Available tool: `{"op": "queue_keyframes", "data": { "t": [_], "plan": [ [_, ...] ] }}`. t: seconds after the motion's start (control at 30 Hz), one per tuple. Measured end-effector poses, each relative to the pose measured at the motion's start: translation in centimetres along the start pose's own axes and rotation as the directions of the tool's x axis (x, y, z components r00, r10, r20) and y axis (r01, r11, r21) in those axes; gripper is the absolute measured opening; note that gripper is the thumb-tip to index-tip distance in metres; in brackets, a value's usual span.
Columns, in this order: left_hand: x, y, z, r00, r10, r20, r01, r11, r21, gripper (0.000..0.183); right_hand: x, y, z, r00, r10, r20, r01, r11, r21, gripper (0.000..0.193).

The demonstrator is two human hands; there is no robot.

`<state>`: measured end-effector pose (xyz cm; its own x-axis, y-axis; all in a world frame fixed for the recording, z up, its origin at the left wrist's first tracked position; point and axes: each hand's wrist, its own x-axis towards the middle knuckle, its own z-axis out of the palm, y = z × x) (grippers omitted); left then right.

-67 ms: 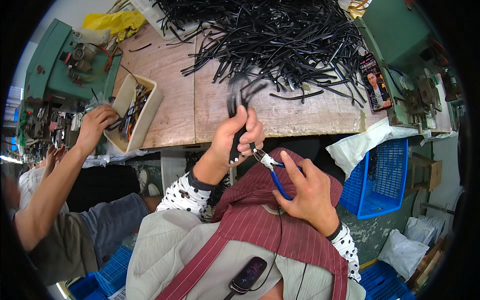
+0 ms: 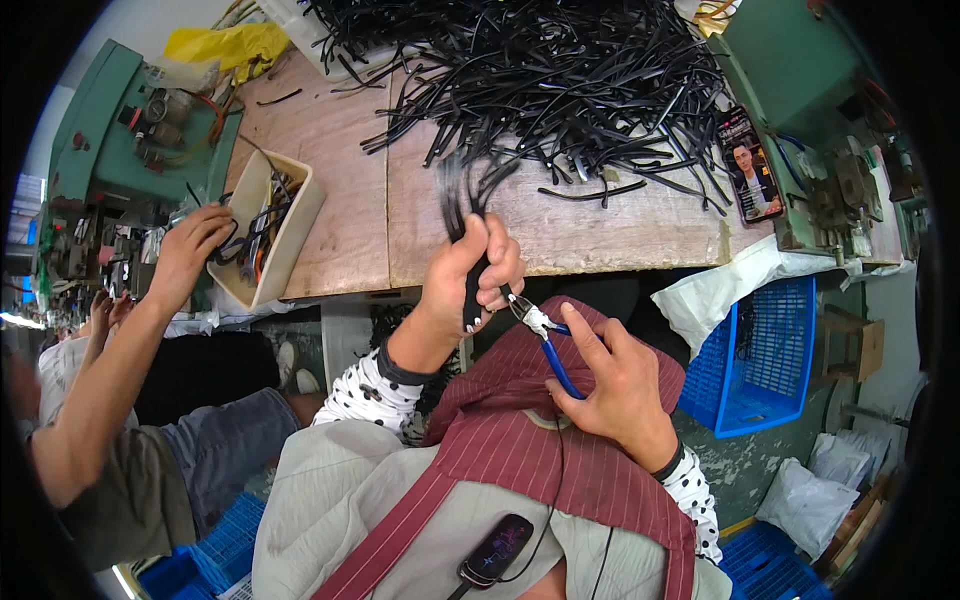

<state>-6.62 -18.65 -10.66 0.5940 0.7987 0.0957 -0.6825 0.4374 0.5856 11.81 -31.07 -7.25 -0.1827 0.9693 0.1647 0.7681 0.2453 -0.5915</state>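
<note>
My left hand (image 2: 462, 272) is wrapped round a bundle of thin black eyeglass temples (image 2: 478, 200). Their far ends fan out above the fist, partly blurred, and a few light-tipped ends show below it. In my right hand (image 2: 625, 388) is a pair of cutting pliers (image 2: 556, 365) with blue handles, the fingers round the grips. The jaws point up-left and come close to a tip beside my left fingers; whether they touch it I cannot tell. A large heap of loose black temples (image 2: 560, 90) covers the far part of the wooden table (image 2: 340, 220).
A cream bin (image 2: 312, 205) with tools stands at the table's left, a co-worker's hand (image 2: 190, 255) at its rim. Green machines (image 2: 100, 120) flank the table. A phone-like card with a portrait (image 2: 750, 165) lies at right. A blue crate (image 2: 708, 385) stands below the right edge.
The upper ends of the temples in my left hand have swung slightly left. My right hand and the pliers have barely moved. The co-worker's hand has shifted a little up.
</note>
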Motion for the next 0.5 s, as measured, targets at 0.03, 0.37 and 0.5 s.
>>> {"op": "queue_keyframes", "data": {
  "t": [0.03, 0.37, 0.5],
  "plan": [
    [-0.2, -0.3, 0.2, 0.996, 0.092, -0.011, -0.091, 0.992, 0.084, 0.039, 0.0, 0.1, 0.2, 1.000, 0.005, -0.012, -0.005, 1.000, 0.016, 0.082],
    [-1.3, -3.4, 1.5, 0.719, 0.681, 0.139, -0.584, 0.483, 0.653, 0.038, 0.1, 0.0, 0.4, 0.992, 0.103, 0.073, -0.122, 0.923, 0.364, 0.080],
    [-1.6, -3.4, 2.2, 0.785, 0.602, -0.143, -0.457, 0.719, 0.524, 0.036, 0.0, 0.0, 0.5, 0.988, 0.130, 0.081, -0.150, 0.929, 0.338, 0.077]
  ]
}}
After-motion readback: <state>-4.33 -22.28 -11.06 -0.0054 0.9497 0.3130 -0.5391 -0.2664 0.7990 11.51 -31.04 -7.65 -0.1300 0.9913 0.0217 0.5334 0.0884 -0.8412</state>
